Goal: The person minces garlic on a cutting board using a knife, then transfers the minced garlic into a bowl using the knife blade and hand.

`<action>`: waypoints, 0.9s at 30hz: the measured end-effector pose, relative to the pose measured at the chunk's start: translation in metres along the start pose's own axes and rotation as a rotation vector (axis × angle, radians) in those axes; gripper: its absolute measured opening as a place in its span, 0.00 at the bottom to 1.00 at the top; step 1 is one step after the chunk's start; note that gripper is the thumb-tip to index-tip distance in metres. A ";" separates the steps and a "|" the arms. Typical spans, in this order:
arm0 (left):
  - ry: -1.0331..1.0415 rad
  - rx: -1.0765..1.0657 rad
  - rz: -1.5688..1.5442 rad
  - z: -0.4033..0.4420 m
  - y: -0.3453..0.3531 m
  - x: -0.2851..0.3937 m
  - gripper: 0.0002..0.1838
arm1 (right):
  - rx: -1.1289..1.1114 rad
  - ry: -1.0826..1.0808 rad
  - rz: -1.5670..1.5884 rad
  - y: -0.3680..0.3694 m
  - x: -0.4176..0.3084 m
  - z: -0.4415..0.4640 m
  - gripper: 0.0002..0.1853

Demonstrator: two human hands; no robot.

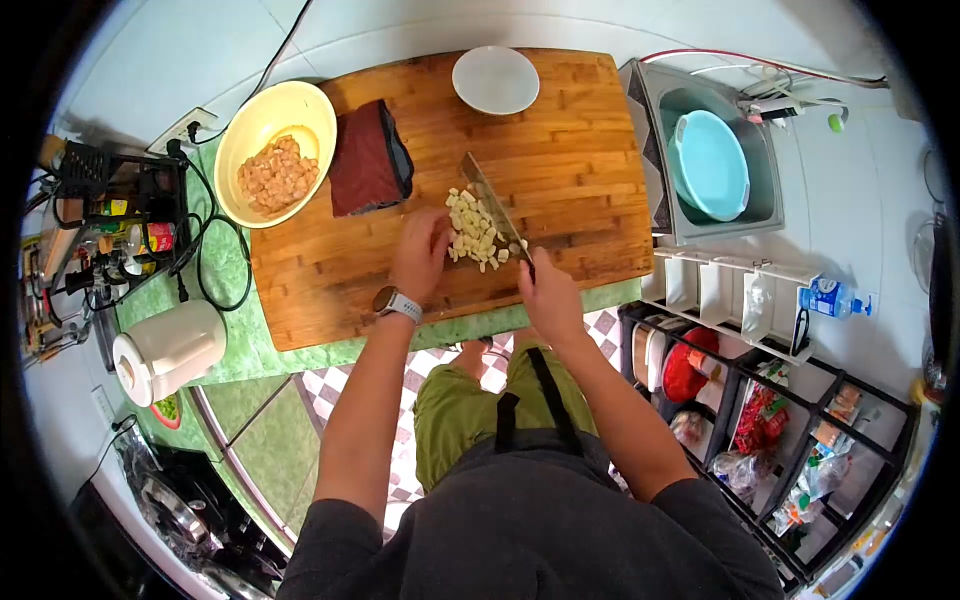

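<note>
Two bare hands at a wooden board [575, 130] on a green table [250, 345]. The right hand [550, 296] has its fingers clamped round the handle of a knife [490, 195], whose blade slants away from the person, tip forward and to the left. Pale diced pieces [468, 222] lie loose on the board, mostly along the left side of the blade, with a few near the handle. The left hand [422, 252], below a watch [398, 303], has its fingers curled at the left edge of these pieces; whether they touch or grip any cannot be told. The step in hand appears to be dicing or gathering the pieces. A further cut would call for steadying them with the left fingers tucked clear of the edge; gathering would call for a flat sweep of the blade. Around the work: a yellow bowl [265, 112] holding cubed meat [278, 178] at the board's far left corner, a dark red pouch [365, 165] beside it, and a white plate [495, 80] toward the board's far edge.
</note>
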State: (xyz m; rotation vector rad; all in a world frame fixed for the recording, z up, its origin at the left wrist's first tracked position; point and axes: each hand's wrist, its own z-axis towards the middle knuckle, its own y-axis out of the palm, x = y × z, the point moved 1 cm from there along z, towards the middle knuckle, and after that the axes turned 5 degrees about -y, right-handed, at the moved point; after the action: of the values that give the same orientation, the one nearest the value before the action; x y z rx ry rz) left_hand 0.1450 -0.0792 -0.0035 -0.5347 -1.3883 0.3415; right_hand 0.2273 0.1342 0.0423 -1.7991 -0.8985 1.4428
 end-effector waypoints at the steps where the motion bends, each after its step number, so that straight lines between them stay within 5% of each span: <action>1: 0.044 0.058 0.069 -0.001 -0.004 -0.004 0.12 | -0.013 -0.006 -0.058 0.004 0.003 0.000 0.12; 11: -0.069 0.226 0.389 -0.052 -0.082 -0.089 0.07 | -0.008 -0.028 -0.011 -0.005 -0.020 -0.002 0.12; 27: -0.069 0.222 0.443 -0.050 -0.086 -0.085 0.05 | -0.063 0.004 -0.047 0.023 -0.030 0.002 0.12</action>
State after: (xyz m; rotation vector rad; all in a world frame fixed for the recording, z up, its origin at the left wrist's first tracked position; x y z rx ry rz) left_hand 0.1735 -0.2031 -0.0320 -0.6481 -1.2699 0.8688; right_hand 0.2229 0.0971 0.0391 -1.8144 -0.9873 1.3951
